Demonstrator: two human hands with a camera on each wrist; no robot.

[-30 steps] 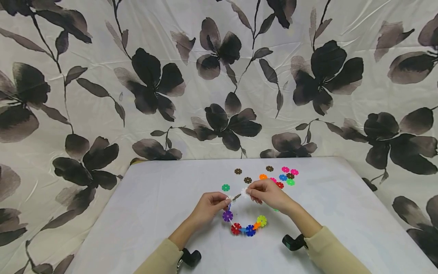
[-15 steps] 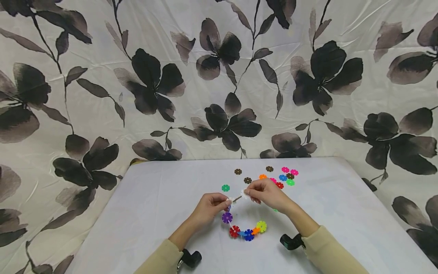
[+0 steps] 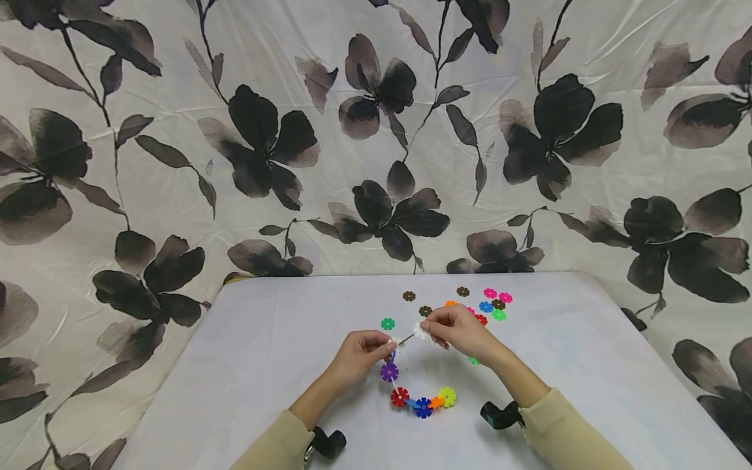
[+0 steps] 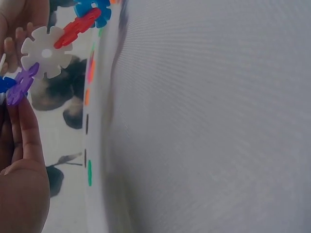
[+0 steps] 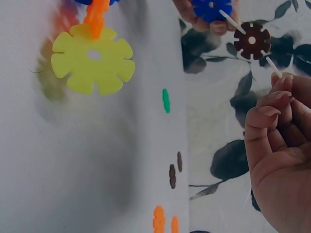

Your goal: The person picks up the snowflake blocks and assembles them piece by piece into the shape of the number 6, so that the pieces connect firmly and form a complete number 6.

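Notched plastic-disc chain (image 3: 423, 408): 11 thin round pcs visible, approx. U-shape, up in the air btwn the hands.
Chain colours, L to R: white discs (image 4: 35, 52) ×3, dark blue ×2, 1 ea. purple disc (image 3: 389, 372), red disc (image 3: 400, 397), lt. blue disc (image 3: 411, 403), brown disc (image 5: 244, 42), orange disc (image 3: 436, 402), yellow-green disc (image 3: 448, 397); last is the free end.
L hand (image 3: 355, 358): thumb + fingertips pinch chain by a white + a dk blue pc; exact grip pt hidden.
Btwn hands: brown disc, edge-on in head view, white pc either side.
R hand (image 3: 464, 334): thumb + fingertips pinch end white disc (image 3: 420, 329).
Loose discs, L to R: 1 teal-green (image 3: 388, 324), 4 dk brown (image 3: 408, 296), 2 orange (image 5: 159, 219) (2nd seen in R wrist view), 3 pink (image 3: 490, 293), 1 red (image 3: 481, 319), 1 blue (image 3: 485, 307), 2 lt. green (image 3: 499, 314); 14 min., some partly behind R hand.
Wrist cams: 2, black (image 3: 329, 442), 1 per arm; sleeves (image 3: 273, 440) beige, 2.
Surface: 1 white table (image 3: 282, 307).
Room: whitish backdrop cloth (image 3: 176, 39), lg. blk/grey floral print, some creases.
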